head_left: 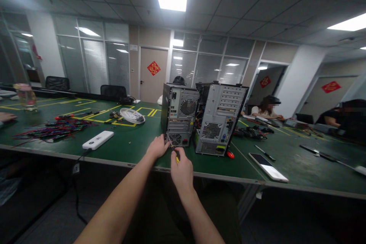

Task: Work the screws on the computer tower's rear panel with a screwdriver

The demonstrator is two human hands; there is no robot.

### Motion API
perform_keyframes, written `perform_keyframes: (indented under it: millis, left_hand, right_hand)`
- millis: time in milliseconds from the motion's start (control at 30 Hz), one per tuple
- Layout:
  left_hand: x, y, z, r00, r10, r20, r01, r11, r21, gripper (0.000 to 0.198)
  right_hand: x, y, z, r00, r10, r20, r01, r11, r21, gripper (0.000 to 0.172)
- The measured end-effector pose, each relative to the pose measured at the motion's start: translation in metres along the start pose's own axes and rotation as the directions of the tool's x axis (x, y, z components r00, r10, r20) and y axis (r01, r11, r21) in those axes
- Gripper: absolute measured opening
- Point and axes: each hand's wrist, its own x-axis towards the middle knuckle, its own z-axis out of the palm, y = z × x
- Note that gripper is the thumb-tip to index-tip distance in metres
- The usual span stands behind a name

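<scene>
Two hands are working at the left tower: your left hand is resting half-open against its lower rear corner, apparently steadying it, while your right hand is gripping the screwdriver, tip aimed there.

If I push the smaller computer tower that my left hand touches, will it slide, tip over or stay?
The tower looks like a metal case, so probably heavy and stiff. It stands upright and narrow on the green table, so a high sideways push might tip it; a low one would likely slide it.
</scene>
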Motion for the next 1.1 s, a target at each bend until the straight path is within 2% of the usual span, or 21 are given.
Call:
perform_keyframes:
  millis: [300,533,633,833,967,1100]
  left_hand:
    - [-0.001,0.0011,-0.0011,1.0,-0.01,-0.003,0.01,1.0,-0.009,0.052]
    - [-0.0037,0.0055,-0.007,1.0,-0.023,0.011,0.023,1.0,-0.01,0.047]
    - [-0.0034,0.0052,-0.0072,1.0,-0.019,0.012,0.019,1.0,-0.012,0.048]
    - [-0.0023,0.0033,-0.0054,1.0,-0.004,0.002,0.004,1.0,-0.011,0.047]
    - [-0.0022,0.0029,-0.0041,1.0,-0.008,-0.003,0.008,1.0,-0.003,0.046]
    - [-0.0015,0.0023,-0.0027,1.0,-0.003,-0.001,0.003,1.0,0.002,0.049]
  right_hand:
    - [0.0004,-0.0007,0.0001,1.0,-0.02,-0.011,0.019,0.999,-0.04,0.025]
    - [0.0031,-0.0069,-0.0013,0.999,-0.011,0.039,0.021,0.964,-0.266,0.021]
    - [0.0034,-0.0083,-0.0029,0.999,0.0,0.05,0.015,0.953,-0.301,0.021]
    - [0.0022,-0.0063,0.0002,0.996,-0.06,0.061,0.08,0.913,-0.399,0.021]
    - [0.0021,-0.0096,-0.0007,0.998,-0.027,0.063,0.046,0.94,-0.337,0.019]
    - [0.0054,-0.0049,0.0033,0.999,0.04,0.01,-0.04,0.997,-0.067,0.021]
